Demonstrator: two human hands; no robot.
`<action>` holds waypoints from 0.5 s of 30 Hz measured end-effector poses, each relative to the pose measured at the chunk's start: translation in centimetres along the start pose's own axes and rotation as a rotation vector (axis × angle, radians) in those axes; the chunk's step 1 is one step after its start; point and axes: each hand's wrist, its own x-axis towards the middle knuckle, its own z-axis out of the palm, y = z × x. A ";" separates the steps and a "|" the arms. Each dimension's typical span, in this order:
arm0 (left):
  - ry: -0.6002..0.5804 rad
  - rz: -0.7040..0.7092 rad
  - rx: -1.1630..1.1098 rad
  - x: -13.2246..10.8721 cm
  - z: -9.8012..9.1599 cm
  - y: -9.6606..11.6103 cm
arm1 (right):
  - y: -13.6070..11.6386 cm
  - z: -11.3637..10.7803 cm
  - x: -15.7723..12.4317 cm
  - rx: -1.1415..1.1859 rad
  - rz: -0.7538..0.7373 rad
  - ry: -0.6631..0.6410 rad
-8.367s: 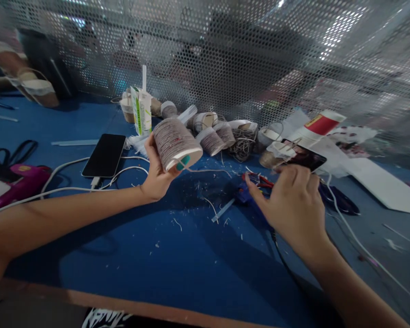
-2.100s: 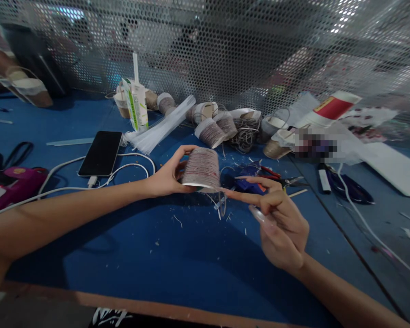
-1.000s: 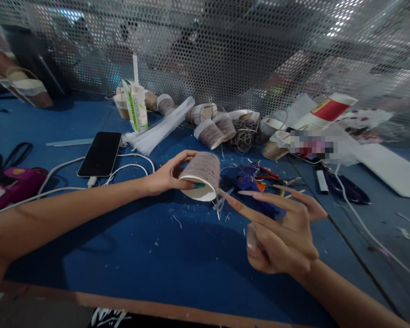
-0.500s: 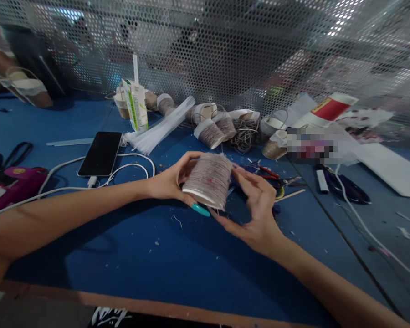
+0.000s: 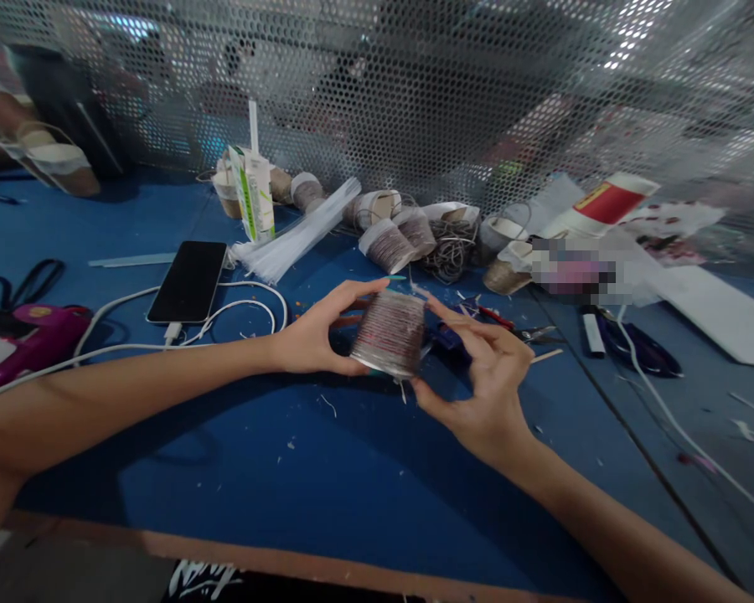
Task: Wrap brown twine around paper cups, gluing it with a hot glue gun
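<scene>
Above the blue table, a small cup wrapped in greyish-brown cord (image 5: 389,333) is held between both hands. My left hand (image 5: 327,331) grips it from the left, fingers over its upper end and thumb under its lower edge, with teal nails showing. On the other side, my right hand (image 5: 477,368) has fingertips at the upper right edge and the thumb at the lower right. Short loose strands hang below the cup's lower edge. What lies inside it is hidden. Partly behind my right hand are red-handled pliers (image 5: 495,316).
Beyond the hands lie several cord-wrapped cups (image 5: 386,244), a bundle of clear sticks (image 5: 307,230) and a drink carton (image 5: 252,194). A plugged-in phone (image 5: 187,282) and a purple glue gun (image 5: 43,339) are at left. Navy-handled cutters (image 5: 641,347) lie right. Perforated metal (image 5: 352,84) closes the back.
The cup has turned and tipped, so its pale rim shows less. My left fingers now reach over its upper end, and my right hand has shifted slightly rightward.
</scene>
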 end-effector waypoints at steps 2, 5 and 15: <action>0.062 0.005 0.017 0.0 0.0 0.0 | -0.2 -0.1 0.1 -0.004 -0.060 0.049; 0.145 0.002 0.033 0.1 0.0 -0.1 | -0.6 -0.7 0.0 -0.057 -0.181 0.046; 0.136 0.013 0.055 0.1 -0.2 -0.1 | -1.9 -1.7 0.3 -0.354 -0.527 -0.031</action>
